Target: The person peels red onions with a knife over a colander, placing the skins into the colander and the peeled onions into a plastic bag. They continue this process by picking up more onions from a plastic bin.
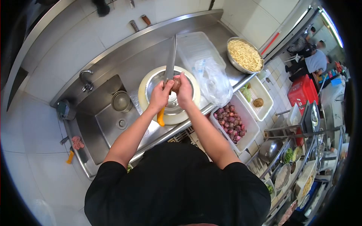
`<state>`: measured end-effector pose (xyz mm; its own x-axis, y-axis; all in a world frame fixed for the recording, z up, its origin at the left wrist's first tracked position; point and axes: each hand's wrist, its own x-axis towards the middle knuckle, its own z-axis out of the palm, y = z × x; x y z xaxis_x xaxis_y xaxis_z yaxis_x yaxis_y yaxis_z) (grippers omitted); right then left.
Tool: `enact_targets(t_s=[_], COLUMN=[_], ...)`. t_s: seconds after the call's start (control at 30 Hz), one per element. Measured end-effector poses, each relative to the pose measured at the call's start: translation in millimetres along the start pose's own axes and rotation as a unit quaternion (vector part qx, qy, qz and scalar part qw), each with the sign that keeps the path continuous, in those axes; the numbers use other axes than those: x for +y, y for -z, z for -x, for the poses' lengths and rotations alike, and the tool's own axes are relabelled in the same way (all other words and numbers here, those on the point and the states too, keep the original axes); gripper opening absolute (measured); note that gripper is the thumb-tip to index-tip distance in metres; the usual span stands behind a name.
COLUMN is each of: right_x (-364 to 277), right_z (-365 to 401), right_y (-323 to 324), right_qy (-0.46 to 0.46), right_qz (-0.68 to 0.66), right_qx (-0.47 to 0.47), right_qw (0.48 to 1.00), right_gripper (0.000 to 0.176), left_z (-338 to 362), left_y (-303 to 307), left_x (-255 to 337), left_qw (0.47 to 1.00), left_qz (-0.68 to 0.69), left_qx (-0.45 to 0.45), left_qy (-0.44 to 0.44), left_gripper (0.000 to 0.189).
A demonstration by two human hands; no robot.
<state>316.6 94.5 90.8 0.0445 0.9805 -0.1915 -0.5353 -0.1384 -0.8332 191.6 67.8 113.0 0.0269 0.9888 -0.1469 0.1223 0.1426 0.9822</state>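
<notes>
Both my hands meet over a metal basin (152,81) with a reddish-brown onion (176,86) between them. My left hand (160,95) is closed, its fingertips pressed against the onion's left side. From the other side my right hand (184,90) wraps the onion with curled fingers. A long knife (172,56) points away from me, its blade showing beyond my hands. Its orange handle (161,117) comes out below my left hand, which hides the middle. The basin sits within a round cream rim (143,98).
At left is a steel sink (94,124) with a metal pot (121,101). Right of the basin lie a plastic bag (213,81), a clear container (196,45) and a bowl of noodles (245,55). Lower right stands a crate of red onions (230,122). People (315,60) are in the background.
</notes>
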Motion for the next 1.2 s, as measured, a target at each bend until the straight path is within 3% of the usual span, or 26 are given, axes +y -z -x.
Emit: enact_targets(t_s=[0.03,0.07,0.17,0.2,0.27,0.37,0.4,0.47,0.53,0.6,0.67,0.77,0.87,0.97,1.1,1.2], right_x=[-5.8,-18.2,-15.4,-15.3,-13.7,-11.7,-5.5,-5.9,-5.4,-8.2,-10.2,-17.3,-20.8,-19.4,-16.8,-11.6], right_z=[-3.1,3.7,-5.8,-7.5,-9.6,-14.5,-15.3,-20.2,-22.6,-21.4,-24.7,-15.3,-5.1,-2.6,0.6,2.6], right_y=[8.4,14.2,29.4,28.4,25.6,24.8,25.4,35.7,41.2,45.5,55.3,61.7,59.7,56.9,53.7,47.7], right_qy=[-0.084,-0.087,-0.085,-0.078,-0.063,0.012,0.052,0.006,-0.015,-0.049,-0.061,-0.084,-0.103,-0.106,-0.108,-0.093], right_qz=[-0.101,-0.073,0.000,0.014,0.040,0.182,0.241,0.210,0.203,0.085,0.012,-0.083,-0.146,-0.161,-0.160,-0.159], right_qx=[-0.086,-0.173,-0.208,-0.193,-0.163,-0.153,-0.092,-0.056,-0.023,-0.061,-0.120,-0.134,-0.140,-0.143,-0.131,-0.127], right_qw=[0.988,0.978,0.974,0.978,0.984,0.971,0.965,0.976,0.979,0.993,0.991,0.984,0.974,0.971,0.972,0.975], right_gripper=[0.024,0.031,0.040,0.041,0.042,0.043,0.040,0.040,0.037,0.034,0.029,0.026,0.033,0.035,0.035,0.034], left_z=[-6.6,-22.8,-25.1,-30.2,-29.7,-27.6,-23.0,-15.3,-7.2,-1.3,-2.4,-21.7,-46.7,-40.5,-38.5,-37.4], left_y=[7.1,13.7,24.6,27.1,27.5,25.7,25.4,26.1,21.1,16.6,21.3,33.8,38.2,37.9,31.7,20.3], left_x=[2.8,-16.2,3.2,2.7,-1.4,-2.9,-0.3,7.3,14.2,13.8,17.7,8.9,-2.6,11.7,32.0,24.7], left_qw=[1.000,0.998,0.984,0.973,0.970,0.963,0.962,0.962,0.953,0.939,0.929,0.923,0.926,0.888,0.948,0.956], left_qz=[-0.023,-0.043,-0.121,-0.162,-0.177,-0.202,-0.199,-0.228,-0.245,-0.271,-0.313,-0.351,-0.363,-0.406,-0.308,-0.268], left_qx=[0.012,0.045,0.111,0.125,0.132,0.141,0.141,0.103,0.070,0.047,0.043,0.035,0.039,0.084,0.003,-0.055], left_qy=[0.005,-0.028,-0.074,-0.109,-0.097,-0.107,-0.121,-0.112,-0.163,-0.206,-0.193,-0.156,-0.098,-0.201,-0.079,-0.110], left_gripper=[0.052,0.051,0.051,0.052,0.052,0.054,0.054,0.054,0.054,0.057,0.059,0.063,0.066,0.069,0.075,0.076])
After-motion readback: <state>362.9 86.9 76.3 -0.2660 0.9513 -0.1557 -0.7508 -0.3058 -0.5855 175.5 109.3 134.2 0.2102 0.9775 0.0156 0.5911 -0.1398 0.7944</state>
